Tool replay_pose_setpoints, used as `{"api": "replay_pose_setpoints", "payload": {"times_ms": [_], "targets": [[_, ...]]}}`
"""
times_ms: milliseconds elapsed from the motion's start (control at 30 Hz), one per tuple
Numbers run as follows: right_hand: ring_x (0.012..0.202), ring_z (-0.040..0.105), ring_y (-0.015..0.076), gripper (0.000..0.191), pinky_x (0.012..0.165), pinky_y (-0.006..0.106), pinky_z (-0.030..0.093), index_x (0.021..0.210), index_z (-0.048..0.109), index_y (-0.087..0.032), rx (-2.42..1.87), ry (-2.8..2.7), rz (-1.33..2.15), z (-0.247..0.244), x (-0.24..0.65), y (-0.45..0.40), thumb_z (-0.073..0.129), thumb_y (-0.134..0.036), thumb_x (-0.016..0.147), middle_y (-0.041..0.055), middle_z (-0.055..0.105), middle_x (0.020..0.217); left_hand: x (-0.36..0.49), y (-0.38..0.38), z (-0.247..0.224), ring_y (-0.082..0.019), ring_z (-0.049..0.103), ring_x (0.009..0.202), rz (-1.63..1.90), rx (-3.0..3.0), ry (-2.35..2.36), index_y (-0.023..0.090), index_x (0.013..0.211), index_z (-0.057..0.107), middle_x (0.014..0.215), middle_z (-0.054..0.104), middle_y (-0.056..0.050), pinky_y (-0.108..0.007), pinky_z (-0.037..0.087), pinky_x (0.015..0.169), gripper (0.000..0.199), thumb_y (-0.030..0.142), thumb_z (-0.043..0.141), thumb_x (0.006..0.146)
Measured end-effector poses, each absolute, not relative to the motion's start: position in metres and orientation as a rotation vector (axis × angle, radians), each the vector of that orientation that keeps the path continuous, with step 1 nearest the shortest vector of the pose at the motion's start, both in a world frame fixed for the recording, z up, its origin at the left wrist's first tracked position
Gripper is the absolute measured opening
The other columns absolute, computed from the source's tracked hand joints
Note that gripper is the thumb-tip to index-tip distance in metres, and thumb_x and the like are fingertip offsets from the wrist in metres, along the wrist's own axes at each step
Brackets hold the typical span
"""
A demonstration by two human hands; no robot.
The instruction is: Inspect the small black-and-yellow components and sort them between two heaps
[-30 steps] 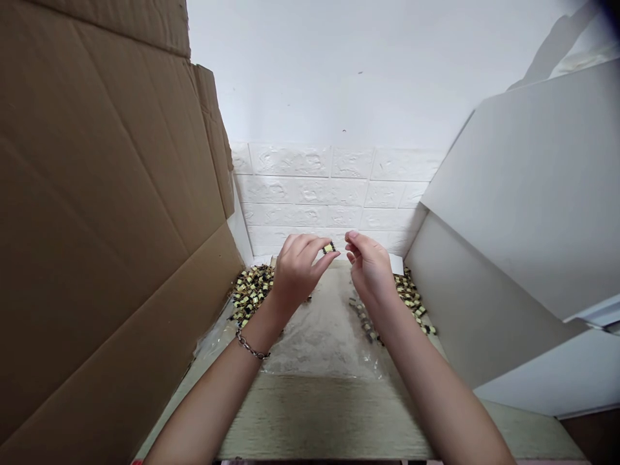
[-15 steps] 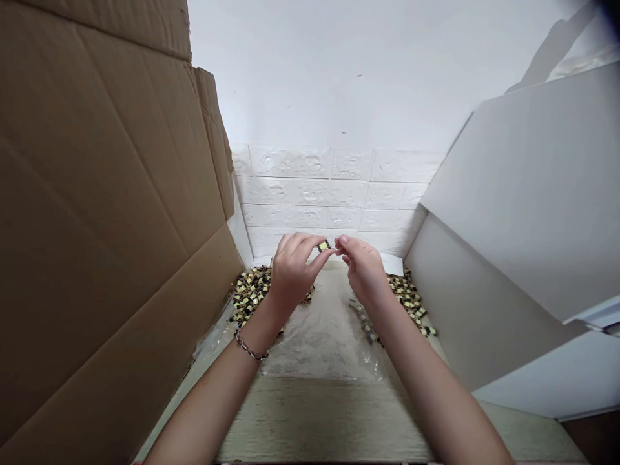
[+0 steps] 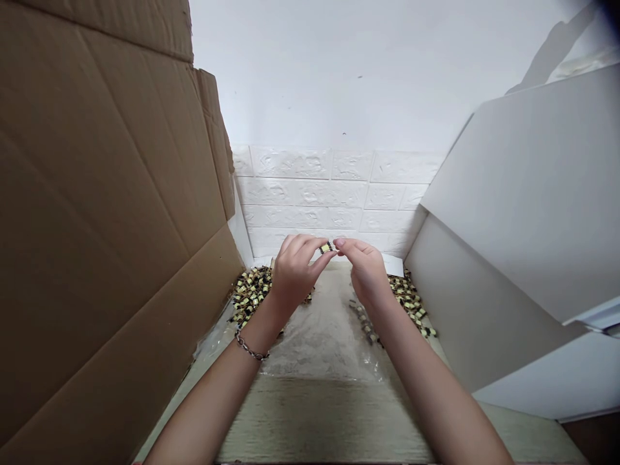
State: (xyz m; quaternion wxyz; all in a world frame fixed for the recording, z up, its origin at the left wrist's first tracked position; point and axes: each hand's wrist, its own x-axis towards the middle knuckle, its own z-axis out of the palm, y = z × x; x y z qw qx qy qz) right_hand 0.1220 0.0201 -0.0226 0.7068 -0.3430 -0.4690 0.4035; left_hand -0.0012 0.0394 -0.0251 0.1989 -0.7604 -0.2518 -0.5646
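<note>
Between thumb and fingertips, my left hand point(image 3: 293, 271) pinches a small transformer point(image 3: 326, 248) with a yellow-taped middle and black ends bearing pins. It is raised above the table, in front of the brick-patterned wall. My right hand point(image 3: 367, 271) is closed in a pinch at the transformer's right end; whatever its fingertips grip is too small to make out. Similar small transformers lie in a left pile point(image 3: 249, 294), partly behind my left hand, and in a right pile point(image 3: 411, 302) beyond my right forearm.
A clear plastic sheet or bag point(image 3: 320, 345) lies on the pale wooden table point(image 3: 320, 413), with several transformers point(image 3: 362, 320) showing dimly at its right. A tall cardboard panel point(image 3: 121, 226) rises at left. White panels point(image 3: 484, 278) stand at right, a white wall point(image 3: 334, 194) behind.
My right fingertips have closed together and moved against the transformer's right end. My left hand, still holding the transformer, has shifted very slightly right.
</note>
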Motion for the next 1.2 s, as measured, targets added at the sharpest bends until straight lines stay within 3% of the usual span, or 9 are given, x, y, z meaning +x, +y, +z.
{"api": "replay_pose_setpoints", "payload": {"times_ms": [733, 1200], "targets": [[0.067, 0.052, 0.0125, 0.019, 0.07, 0.028, 0.039, 0.059, 0.061, -0.016, -0.968, -1.207, 0.644, -0.019, 0.13, 0.016, 0.061, -0.034, 0.065, -0.0009, 0.058, 0.063, 0.001, 0.04, -0.029, -0.014, 0.051, 0.073, -1.519, -2.151, -0.658, 0.015, 0.085, 0.055, 0.074, 0.06, -0.003, -0.027, 0.039, 0.07, 0.016, 0.025, 0.058, 0.073], [0.07, 0.053, 0.0141, 0.015, 0.073, 0.031, 0.038, 0.06, 0.06, -0.02, -1.073, -1.392, 0.153, -0.015, 0.131, 0.009, 0.055, -0.03, 0.071, 0.0001, 0.058, 0.067, 0.002, 0.037, -0.028, -0.014, 0.05, 0.072, -1.457, -2.219, -0.713, 0.016, 0.084, 0.055, 0.074, 0.059, -0.002, -0.028, 0.038, 0.07, 0.014, 0.028, 0.052, 0.077]]}}
